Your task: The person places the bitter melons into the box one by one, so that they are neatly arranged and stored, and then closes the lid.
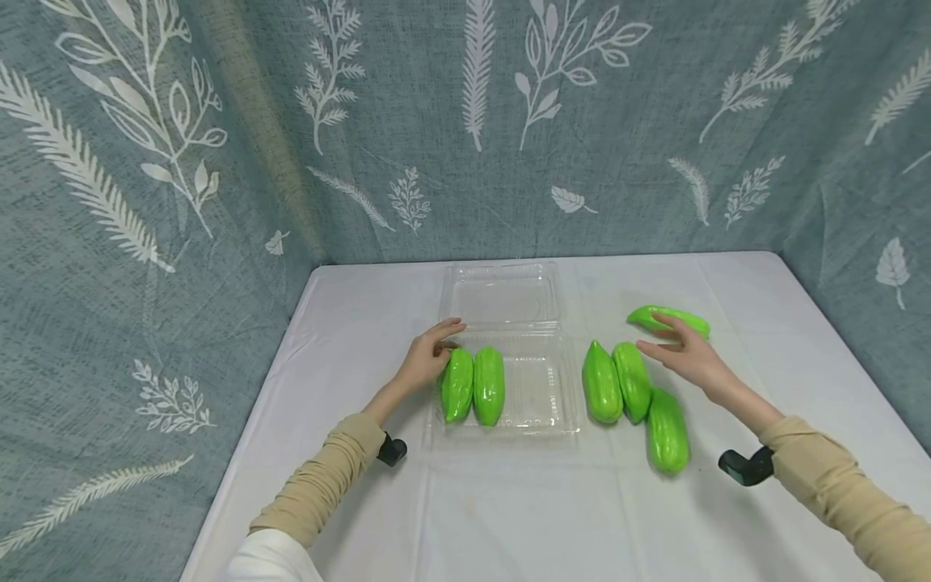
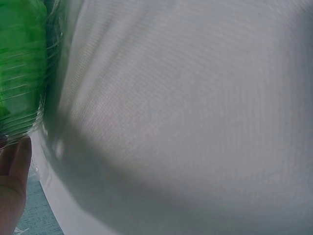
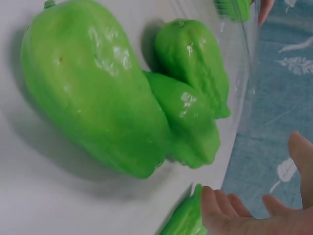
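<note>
While the left hand touches the clear clamshell tray's edge with relaxed fingers, the right hand, fingers spread apart, rests over a chayote at frame right.

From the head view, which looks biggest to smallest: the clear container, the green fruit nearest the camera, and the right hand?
1. clear container, plainly largest.
2. green fruit nearest the camera and right hand: they look about alike, so no ranking between them.

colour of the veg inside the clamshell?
Bright glossy green, both vegetables in the clear clamshell; head view shows it best.
</note>
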A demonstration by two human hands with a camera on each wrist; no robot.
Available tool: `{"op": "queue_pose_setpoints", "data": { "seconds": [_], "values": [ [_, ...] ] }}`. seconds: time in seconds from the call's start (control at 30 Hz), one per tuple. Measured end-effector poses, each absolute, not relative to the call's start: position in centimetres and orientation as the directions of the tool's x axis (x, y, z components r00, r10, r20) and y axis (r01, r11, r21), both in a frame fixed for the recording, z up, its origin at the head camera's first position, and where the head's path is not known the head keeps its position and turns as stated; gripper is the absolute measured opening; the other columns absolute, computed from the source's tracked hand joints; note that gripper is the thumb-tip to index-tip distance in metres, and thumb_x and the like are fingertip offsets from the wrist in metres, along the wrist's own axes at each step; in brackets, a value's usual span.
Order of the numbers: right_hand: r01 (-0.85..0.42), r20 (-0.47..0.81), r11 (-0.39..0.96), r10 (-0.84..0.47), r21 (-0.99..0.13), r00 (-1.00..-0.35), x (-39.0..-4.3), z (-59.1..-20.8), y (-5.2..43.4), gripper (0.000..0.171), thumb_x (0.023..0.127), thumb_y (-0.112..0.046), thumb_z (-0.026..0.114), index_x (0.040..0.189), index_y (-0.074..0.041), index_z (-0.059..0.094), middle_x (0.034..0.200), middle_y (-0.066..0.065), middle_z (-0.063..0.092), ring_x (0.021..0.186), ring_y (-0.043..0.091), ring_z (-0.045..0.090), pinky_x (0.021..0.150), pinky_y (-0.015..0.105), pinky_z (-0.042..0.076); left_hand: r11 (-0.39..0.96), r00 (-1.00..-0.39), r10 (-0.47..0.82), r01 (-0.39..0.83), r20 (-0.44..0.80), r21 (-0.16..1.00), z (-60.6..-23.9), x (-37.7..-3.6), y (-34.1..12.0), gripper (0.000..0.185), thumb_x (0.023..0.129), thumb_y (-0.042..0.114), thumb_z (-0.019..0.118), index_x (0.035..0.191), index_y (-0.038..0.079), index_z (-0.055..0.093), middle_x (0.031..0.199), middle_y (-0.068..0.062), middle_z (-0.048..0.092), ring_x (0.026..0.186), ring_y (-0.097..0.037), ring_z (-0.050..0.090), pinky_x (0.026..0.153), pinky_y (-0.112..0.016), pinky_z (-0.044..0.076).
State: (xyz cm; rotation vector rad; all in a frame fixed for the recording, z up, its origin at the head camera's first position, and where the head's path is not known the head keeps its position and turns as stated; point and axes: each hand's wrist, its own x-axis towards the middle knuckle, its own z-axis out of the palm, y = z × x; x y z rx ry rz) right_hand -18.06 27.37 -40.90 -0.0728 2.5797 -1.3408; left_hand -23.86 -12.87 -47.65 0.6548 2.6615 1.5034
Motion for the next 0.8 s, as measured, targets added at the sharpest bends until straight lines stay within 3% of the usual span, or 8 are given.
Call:
{"op": "queue_pose_setpoints", "data": {
  "seconds": [0.2, 0.43, 0.63, 0.8],
  "values": [
    [0.124, -0.261, 0.580, -0.159, -0.805, -0.952, -18.3, -41.3, 28.1, 0.085, 0.086, -0.045, 0.053, 0.142, 0.001, 0.010, 0.138, 0.034, 0.022, 0.125, 0.046, 0.027, 0.094, 0.052, 0.042, 0.456, -0.912, 0.366, 0.350, 0.187, 0.818, -47.5, -23.8, -12.9, 0.050, 0.078, -0.019, 0.040, 0.124, -0.001, 0.050, 0.136, -0.021, 0.038, 0.099, -0.033, 0.059, 0.084, -0.035, 0.052],
    [0.180, -0.370, 0.619, -0.193, -0.764, -0.909, -18.2, -42.1, 29.0, 0.085, 0.086, -0.044, 0.053, 0.141, 0.005, 0.011, 0.134, 0.037, 0.025, 0.120, 0.048, 0.033, 0.092, 0.050, 0.045, 0.457, -0.910, 0.369, 0.354, 0.188, 0.816, -47.5, -23.7, -13.0, 0.050, 0.078, -0.019, 0.040, 0.124, -0.002, 0.050, 0.136, -0.021, 0.038, 0.100, -0.034, 0.059, 0.085, -0.036, 0.052],
    [0.180, -0.436, 0.625, -0.283, -0.760, -0.855, -18.0, -42.3, 29.6, 0.079, 0.087, -0.041, 0.053, 0.140, 0.005, 0.017, 0.134, 0.037, 0.026, 0.120, 0.049, 0.033, 0.091, 0.050, 0.045, 0.457, -0.915, 0.362, 0.340, 0.178, 0.822, -47.6, -23.6, -13.0, 0.050, 0.078, -0.020, 0.040, 0.124, -0.003, 0.050, 0.137, -0.021, 0.037, 0.100, -0.034, 0.059, 0.086, -0.035, 0.051],
    [0.158, -0.465, 0.635, -0.351, -0.756, -0.813, -17.8, -42.0, 30.0, 0.071, 0.089, -0.037, 0.051, 0.137, 0.006, 0.023, 0.133, 0.037, 0.028, 0.119, 0.048, 0.036, 0.088, 0.048, 0.047, 0.424, -0.910, 0.367, 0.347, 0.191, 0.837, -46.9, -23.3, -12.7, 0.049, 0.078, -0.022, 0.038, 0.124, -0.008, 0.047, 0.136, -0.025, 0.035, 0.100, -0.040, 0.056, 0.087, -0.042, 0.050]
  ]
}}
